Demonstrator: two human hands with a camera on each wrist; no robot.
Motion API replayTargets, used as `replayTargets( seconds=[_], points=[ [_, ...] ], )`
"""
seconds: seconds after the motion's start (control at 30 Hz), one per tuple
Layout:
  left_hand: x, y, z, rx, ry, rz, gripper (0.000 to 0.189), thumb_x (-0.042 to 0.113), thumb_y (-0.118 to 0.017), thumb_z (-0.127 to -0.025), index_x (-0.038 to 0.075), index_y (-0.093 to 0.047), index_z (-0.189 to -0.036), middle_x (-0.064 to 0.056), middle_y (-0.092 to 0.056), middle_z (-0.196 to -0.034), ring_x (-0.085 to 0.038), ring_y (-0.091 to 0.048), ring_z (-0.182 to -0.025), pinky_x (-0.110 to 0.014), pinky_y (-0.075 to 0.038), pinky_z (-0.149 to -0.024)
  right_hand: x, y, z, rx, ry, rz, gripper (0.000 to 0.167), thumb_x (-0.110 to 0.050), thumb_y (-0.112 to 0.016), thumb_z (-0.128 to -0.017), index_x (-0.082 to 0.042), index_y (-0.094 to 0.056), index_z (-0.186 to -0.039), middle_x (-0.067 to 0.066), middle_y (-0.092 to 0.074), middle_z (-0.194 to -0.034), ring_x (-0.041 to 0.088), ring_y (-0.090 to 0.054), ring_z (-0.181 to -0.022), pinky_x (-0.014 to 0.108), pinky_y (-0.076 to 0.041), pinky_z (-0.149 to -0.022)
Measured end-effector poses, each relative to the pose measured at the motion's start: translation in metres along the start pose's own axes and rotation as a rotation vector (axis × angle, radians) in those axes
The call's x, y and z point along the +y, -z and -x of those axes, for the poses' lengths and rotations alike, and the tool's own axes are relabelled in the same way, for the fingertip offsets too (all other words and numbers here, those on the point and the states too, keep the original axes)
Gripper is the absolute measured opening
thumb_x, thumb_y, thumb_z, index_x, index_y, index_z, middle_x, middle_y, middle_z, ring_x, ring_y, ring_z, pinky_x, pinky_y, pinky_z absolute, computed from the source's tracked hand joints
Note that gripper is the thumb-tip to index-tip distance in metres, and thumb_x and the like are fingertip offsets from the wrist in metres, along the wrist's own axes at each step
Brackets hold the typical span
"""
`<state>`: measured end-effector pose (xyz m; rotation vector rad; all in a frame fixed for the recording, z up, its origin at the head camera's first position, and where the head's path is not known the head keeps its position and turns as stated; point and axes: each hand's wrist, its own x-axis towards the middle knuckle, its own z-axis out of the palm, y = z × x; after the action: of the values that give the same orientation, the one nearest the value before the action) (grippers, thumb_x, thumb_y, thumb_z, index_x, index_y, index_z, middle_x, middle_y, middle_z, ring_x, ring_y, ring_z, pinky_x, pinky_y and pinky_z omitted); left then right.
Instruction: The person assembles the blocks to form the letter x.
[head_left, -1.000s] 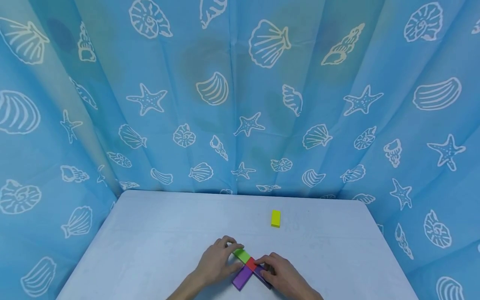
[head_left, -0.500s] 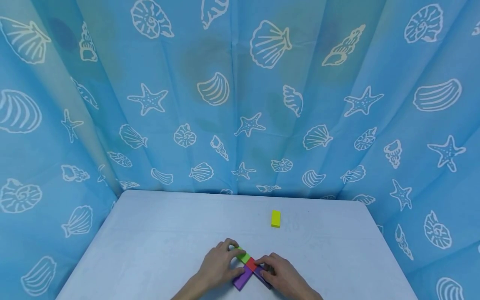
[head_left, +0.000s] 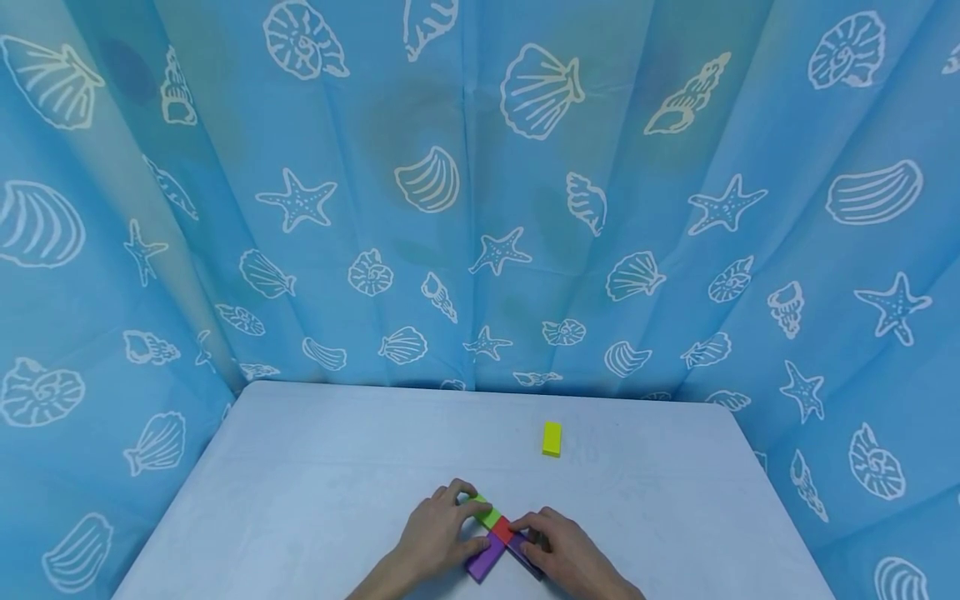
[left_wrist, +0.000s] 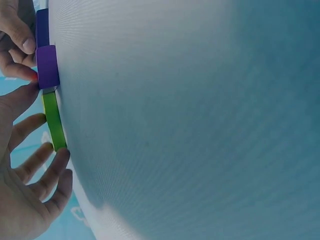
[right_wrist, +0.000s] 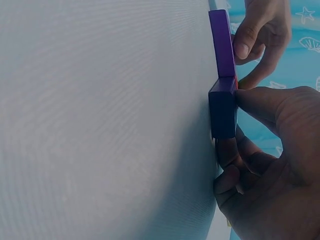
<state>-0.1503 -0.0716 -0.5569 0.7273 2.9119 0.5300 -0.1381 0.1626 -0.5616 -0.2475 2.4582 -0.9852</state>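
Several blocks lie touching on the white table in the head view: a light-green block (head_left: 487,517), a small red one (head_left: 503,530), a purple block (head_left: 486,561) and a dark purple block (head_left: 524,562). My left hand (head_left: 433,532) holds the group's left side, with fingers on the green block and thumb at the purple block. My right hand (head_left: 567,553) grips the dark purple block (right_wrist: 223,114), its thumb on top and fingers along the far side. One right fingertip touches the red block. In the left wrist view, the green block (left_wrist: 55,120) meets left fingers at its end.
A yellow block (head_left: 552,439) lies apart, farther back on the white tabletop (head_left: 337,450). Behind and beside the table hangs a blue curtain (head_left: 465,275) printed with white shells and starfish.
My left hand has shifted slightly right; its index finger sits farther along the green block and its thumb reaches farther over the purple block. The right hand and blocks look nearly still.
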Motion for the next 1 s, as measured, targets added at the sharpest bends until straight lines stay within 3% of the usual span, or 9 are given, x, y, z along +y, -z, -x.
replayTargets(
  seconds=[0.5,0.7,0.87,1.0],
  points=[
    [-0.002,-0.003,-0.001,-0.031,0.022,-0.001,0.044,0.057,-0.073,-0.086,0.038,-0.069,-0.125,0.007,-0.055,-0.126,-0.015,-0.056,-0.106,-0.037,-0.053,-0.082,0.0,0.0,-0.002,-0.007,0.025,0.021,0.028,-0.023,-0.065,-0.097,-0.023,-0.068,-0.124,-0.005,-0.056,-0.097,0.015,-0.052,-0.082,0.032,-0.046,-0.071],
    [-0.004,-0.004,0.0,-0.009,-0.001,0.002,0.044,0.057,-0.073,-0.085,0.037,-0.069,-0.125,0.007,-0.055,-0.126,-0.016,-0.057,-0.107,-0.038,-0.053,-0.082,-0.001,0.003,0.0,-0.004,0.04,0.063,0.032,-0.033,-0.064,-0.098,-0.027,-0.065,-0.13,-0.008,-0.056,-0.099,0.013,-0.052,-0.082,0.032,-0.046,-0.072],
    [-0.004,-0.005,0.0,0.01,-0.024,-0.002,0.044,0.056,-0.073,-0.086,0.036,-0.069,-0.125,0.006,-0.055,-0.125,-0.017,-0.057,-0.106,-0.037,-0.053,-0.08,-0.002,0.017,-0.002,0.091,0.114,0.118,0.035,-0.032,-0.063,-0.099,-0.024,-0.062,-0.133,-0.009,-0.055,-0.1,0.009,-0.05,-0.079,0.027,-0.044,-0.066],
    [-0.003,-0.005,-0.001,-0.005,-0.004,-0.007,0.044,0.057,-0.072,-0.086,0.038,-0.069,-0.125,0.007,-0.055,-0.126,-0.016,-0.057,-0.106,-0.038,-0.053,-0.083,-0.002,0.037,-0.009,0.198,0.136,0.134,0.032,-0.026,-0.066,-0.098,-0.023,-0.065,-0.13,-0.008,-0.056,-0.099,0.009,-0.05,-0.079,0.024,-0.044,-0.064]
  ],
)
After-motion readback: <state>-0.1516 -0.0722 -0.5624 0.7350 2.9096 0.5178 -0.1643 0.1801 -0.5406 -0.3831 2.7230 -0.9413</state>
